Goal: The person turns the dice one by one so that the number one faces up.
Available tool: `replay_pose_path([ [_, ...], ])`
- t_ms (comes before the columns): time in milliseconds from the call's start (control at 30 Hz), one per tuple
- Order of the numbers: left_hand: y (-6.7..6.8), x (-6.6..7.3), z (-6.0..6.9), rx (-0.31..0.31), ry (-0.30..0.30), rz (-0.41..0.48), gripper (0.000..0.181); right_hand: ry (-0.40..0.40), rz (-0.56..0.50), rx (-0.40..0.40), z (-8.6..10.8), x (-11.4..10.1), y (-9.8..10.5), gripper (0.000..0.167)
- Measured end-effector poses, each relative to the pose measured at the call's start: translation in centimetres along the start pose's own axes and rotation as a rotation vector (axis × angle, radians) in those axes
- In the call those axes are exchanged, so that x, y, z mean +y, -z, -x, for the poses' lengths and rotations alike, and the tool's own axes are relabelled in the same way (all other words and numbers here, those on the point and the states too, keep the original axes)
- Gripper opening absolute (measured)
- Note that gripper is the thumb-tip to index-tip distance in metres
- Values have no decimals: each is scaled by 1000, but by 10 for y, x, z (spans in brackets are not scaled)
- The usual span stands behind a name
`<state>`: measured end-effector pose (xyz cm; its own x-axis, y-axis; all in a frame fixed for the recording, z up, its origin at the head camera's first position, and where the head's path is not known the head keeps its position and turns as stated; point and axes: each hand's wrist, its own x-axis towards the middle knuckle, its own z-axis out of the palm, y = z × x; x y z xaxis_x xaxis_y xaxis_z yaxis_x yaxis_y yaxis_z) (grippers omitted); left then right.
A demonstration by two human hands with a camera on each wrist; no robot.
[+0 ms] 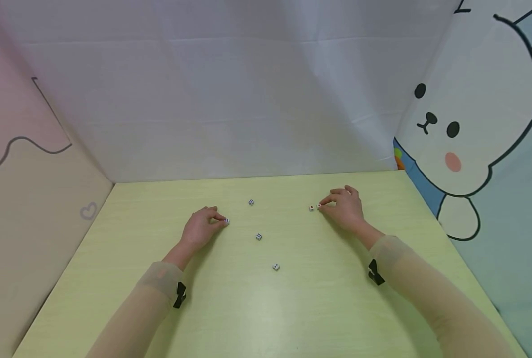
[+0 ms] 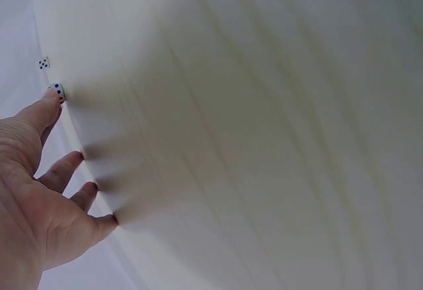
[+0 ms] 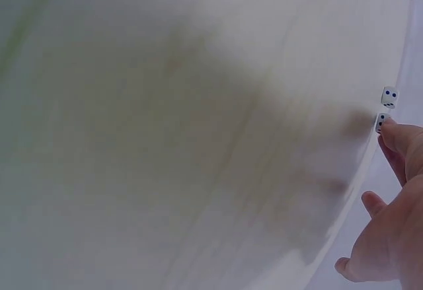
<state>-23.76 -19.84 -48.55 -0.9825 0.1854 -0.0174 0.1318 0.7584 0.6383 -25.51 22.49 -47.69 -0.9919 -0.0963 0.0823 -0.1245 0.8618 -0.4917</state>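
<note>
Between thumb and finger, my left hand (image 1: 201, 228) pinches a small white die (image 1: 227, 221) at the left of the table. The left wrist view shows that die (image 2: 57, 92) at the thumb tip, with the other fingers spread against the tabletop. Over on the right, my right hand (image 1: 345, 211) pinches another die (image 1: 319, 206); the right wrist view shows this die (image 3: 381, 123) with dark pips. Just left of it a second die (image 1: 311, 208) sits on the table, very close to the pinched one.
Three more dice lie loose between the hands: a far die (image 1: 251, 202), a middle die (image 1: 259, 236) and a near die (image 1: 276, 267). The pale yellow table (image 1: 230, 308) ends at a white cloth backdrop (image 1: 248, 109), with printed cloth on both sides.
</note>
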Motion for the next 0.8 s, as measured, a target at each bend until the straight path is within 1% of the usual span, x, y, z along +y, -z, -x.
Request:
replay_pose_path([
  [333, 0, -1, -1, -2, -2, -2, 18, 34, 33, -3, 0, 1, -2, 21],
  [533, 0, -1, -2, -5, 0, 0, 19, 24, 23, -8, 1, 0, -1, 22],
  [667, 0, -1, -2, -5, -6, -8, 18, 4, 8, -12, 2, -1, 2, 27],
  [800, 0, -1, -2, -9, 8, 0, 20, -8, 7, -18, 4, -2, 6, 37],
])
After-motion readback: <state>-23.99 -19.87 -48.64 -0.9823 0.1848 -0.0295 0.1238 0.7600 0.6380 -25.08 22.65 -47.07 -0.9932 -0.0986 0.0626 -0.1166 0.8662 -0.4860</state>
